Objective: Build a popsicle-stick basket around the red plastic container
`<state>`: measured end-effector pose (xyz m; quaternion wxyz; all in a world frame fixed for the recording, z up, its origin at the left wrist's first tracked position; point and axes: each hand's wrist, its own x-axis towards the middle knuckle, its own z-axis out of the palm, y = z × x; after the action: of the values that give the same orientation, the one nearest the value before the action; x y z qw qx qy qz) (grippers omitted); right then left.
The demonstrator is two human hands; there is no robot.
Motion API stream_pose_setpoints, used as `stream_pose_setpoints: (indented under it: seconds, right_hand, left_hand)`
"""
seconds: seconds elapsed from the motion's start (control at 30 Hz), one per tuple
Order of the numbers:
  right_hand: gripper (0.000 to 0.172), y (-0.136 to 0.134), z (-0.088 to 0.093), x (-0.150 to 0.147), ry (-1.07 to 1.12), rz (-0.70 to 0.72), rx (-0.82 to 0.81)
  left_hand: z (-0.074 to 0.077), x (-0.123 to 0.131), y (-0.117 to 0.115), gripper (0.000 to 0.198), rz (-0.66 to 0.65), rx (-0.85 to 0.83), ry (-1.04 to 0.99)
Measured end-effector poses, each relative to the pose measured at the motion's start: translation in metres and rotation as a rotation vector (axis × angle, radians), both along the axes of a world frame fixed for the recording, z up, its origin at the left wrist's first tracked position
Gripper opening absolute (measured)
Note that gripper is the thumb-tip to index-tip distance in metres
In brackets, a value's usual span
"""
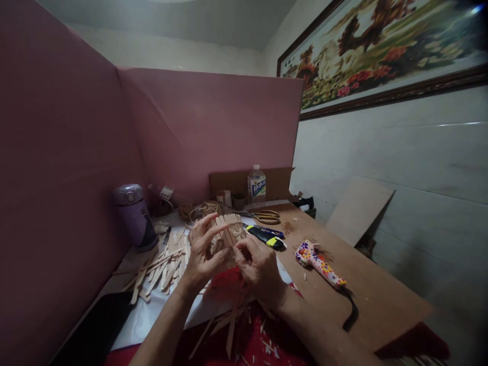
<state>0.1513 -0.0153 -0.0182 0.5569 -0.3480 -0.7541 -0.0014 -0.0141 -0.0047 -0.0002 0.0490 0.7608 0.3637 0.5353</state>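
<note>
My left hand (202, 251) and my right hand (258, 267) meet above the table and together hold a small structure of glued wooden craft sticks (229, 233). The left hand's fingers are spread along the structure's left side. The right hand's fingers are curled and pinch its lower right edge. A loose pile of wooden craft sticks (160, 267) lies just left of the hands on white paper (152, 310). Something red (229, 279) shows under the hands.
A flower-patterned glue gun (319, 264) with a black cord lies right of the hands on the wooden table (381, 295). Cutters with black and yellow handles (267, 236), scissors (265, 217), a plastic bottle (256, 185), a purple flask (133, 213) and a pink partition (209, 127) stand behind.
</note>
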Motion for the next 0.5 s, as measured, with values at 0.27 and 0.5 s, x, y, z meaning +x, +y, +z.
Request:
stream_pose_setpoints:
  seconds: [0.27,0.5]
  right_hand:
    - [0.012,0.0029,-0.0012,-0.0002,0.040,-0.013,-0.047]
    - [0.010,-0.0001,0.0007,-0.0005,0.064,0.012,-0.086]
  left_hand:
    - [0.0019,0.0003,-0.0011,0.023,-0.071,-0.030,-0.051]
    - [0.0017,0.0054,-0.0059,0.017,-0.001,-0.062,-0.046]
